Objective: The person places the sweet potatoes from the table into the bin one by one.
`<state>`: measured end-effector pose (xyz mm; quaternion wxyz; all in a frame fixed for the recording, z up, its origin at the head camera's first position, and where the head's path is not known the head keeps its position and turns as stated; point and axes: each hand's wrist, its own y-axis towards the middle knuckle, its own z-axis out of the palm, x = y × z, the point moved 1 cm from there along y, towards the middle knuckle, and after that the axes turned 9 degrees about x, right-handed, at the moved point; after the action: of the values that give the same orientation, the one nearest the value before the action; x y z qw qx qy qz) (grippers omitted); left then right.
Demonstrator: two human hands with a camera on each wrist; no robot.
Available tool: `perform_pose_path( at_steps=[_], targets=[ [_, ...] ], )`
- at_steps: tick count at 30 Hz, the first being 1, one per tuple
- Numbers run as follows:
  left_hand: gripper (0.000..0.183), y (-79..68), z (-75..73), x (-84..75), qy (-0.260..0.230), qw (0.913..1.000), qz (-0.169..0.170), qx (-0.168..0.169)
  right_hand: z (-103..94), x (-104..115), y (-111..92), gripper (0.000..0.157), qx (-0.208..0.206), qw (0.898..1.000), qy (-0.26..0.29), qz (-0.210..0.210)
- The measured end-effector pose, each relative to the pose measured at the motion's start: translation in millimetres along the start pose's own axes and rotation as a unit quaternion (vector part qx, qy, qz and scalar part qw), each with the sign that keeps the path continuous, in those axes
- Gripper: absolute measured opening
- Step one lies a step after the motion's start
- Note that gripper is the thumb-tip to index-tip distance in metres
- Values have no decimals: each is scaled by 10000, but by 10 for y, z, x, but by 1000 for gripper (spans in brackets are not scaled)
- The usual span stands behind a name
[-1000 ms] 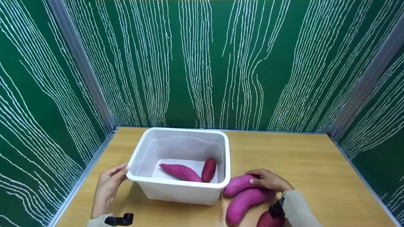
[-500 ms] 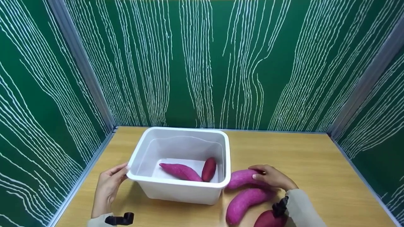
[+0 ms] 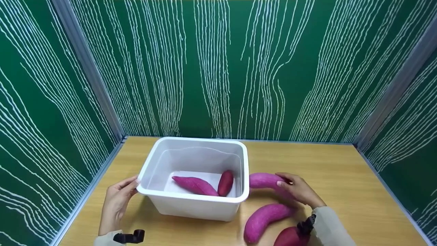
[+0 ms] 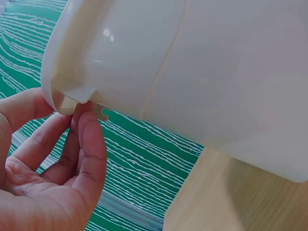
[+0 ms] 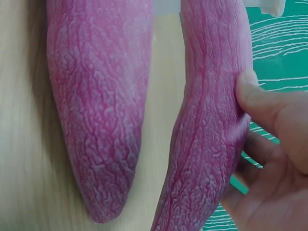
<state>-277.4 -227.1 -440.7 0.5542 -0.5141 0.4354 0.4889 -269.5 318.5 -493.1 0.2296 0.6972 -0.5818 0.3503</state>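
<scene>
Had the purple sweet potato pinched between thumb and curled fingers of the right hand, reaching left of that hand to the white plastic bin; could not tell about contact there. Looked stiff and moderately heavy, with wrinkled skin likely to resist slipping; probably balanced best when taken round the thick middle. Since a second earlier, had shifted up or back with the hand, parting from the curved purple sweet potato below the palm. Also showed a dark-red sweet potato, partly hidden by the right wrist. Stayed unchanged farther left, with the left hand pinching the bin's corner rim.
</scene>
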Motion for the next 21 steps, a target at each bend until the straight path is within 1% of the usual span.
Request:
perform_pose_path(
  at_steps=[4, 10, 13, 18, 21],
  targets=[
    [34, -9, -11, -2, 118, 9999, -49, 11, -22, 24, -23, 45, -217, 9997, -20, 135],
    [35, -4, -16, -6, 117, 9999, -68, 0, -62, 81, -45, 46, -409, 9988, -114, 243],
    [36, 1, -15, -7, 129, 9999, -76, 5, -78, 114, -59, 47, -433, 9985, -140, 295],
    [41, 2, 4, 1, 227, 9997, 36, -10, -98, 150, -62, 49, -434, 9986, 31, 293],
    [44, 3, 6, 7, 290, 9996, 37, -22, -117, 157, -49, 50, -406, 9984, 111, 384]
  ],
)
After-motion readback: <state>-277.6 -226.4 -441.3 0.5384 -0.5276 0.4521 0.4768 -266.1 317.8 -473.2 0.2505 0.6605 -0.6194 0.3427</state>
